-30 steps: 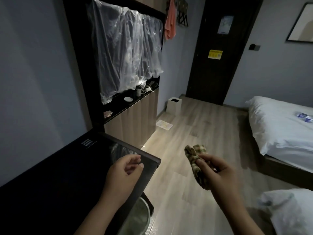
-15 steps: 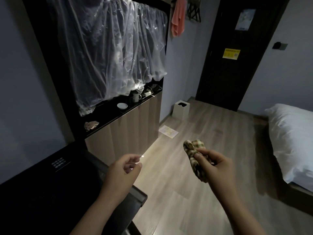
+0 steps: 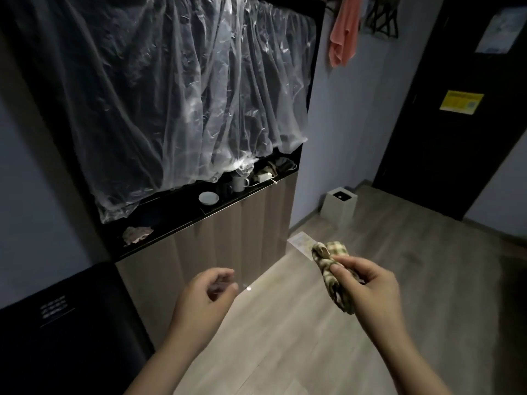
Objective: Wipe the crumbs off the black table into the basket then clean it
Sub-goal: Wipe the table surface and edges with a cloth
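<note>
Cloth [image 3: 328, 253] bunched, pinched in right hand [image 3: 368, 286] over the floor [image 3: 285, 337], well right of the black surface [image 3: 71, 323] at near left, probably kept ready for wiping. Left hand [image 3: 204, 300] loosely curled, empty. Basket not visible.

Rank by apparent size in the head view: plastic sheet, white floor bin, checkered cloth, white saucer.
1. plastic sheet
2. checkered cloth and white floor bin: look alike, cloth nearer camera, unranked
3. white saucer

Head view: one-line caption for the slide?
Right hand grips a crumpled checked fabric cloth above the wooden floor; left hand, loosely curled, hovers beside the black table.
</note>
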Action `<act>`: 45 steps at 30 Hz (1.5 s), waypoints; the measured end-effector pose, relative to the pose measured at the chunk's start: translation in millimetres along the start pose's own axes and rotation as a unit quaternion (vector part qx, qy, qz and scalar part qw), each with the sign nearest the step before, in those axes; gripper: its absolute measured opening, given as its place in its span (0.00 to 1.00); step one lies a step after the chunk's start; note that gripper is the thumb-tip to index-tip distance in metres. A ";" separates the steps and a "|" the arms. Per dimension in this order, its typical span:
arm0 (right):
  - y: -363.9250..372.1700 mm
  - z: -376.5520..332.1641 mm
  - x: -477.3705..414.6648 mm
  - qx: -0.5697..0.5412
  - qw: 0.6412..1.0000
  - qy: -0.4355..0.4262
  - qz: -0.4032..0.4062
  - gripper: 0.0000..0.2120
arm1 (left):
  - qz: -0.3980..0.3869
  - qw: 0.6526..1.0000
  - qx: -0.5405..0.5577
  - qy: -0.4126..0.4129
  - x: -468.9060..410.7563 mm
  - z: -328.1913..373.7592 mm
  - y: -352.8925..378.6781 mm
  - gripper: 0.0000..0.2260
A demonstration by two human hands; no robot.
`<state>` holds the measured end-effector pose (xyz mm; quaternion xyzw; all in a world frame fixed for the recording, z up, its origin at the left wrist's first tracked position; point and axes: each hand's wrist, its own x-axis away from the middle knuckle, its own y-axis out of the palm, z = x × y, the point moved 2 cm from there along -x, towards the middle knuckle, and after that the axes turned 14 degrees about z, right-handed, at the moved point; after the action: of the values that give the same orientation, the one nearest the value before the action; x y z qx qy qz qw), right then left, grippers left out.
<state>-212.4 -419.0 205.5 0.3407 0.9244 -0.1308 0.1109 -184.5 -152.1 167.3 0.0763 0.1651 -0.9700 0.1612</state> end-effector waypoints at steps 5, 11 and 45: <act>39.0 20.0 -74.2 0.016 1.000 -0.005 -0.021 0.07 | 0.026 1.000 0.004 0.001 -62.8 -7.5 51.9 0.09; 90.3 29.3 -155.0 0.026 0.997 -0.019 -0.067 0.07 | 0.066 0.998 -0.002 -0.003 -130.6 -5.8 98.1 0.09; 451.9 121.0 -219.2 0.064 0.792 -0.129 -0.594 0.10 | 0.487 0.831 -0.033 -0.266 -187.4 -102.4 87.2 0.10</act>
<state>262.3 -257.6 81.0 -0.2888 0.9116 -0.2719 0.1074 30.2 -140.8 83.6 -0.1191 0.0893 -0.7425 0.6531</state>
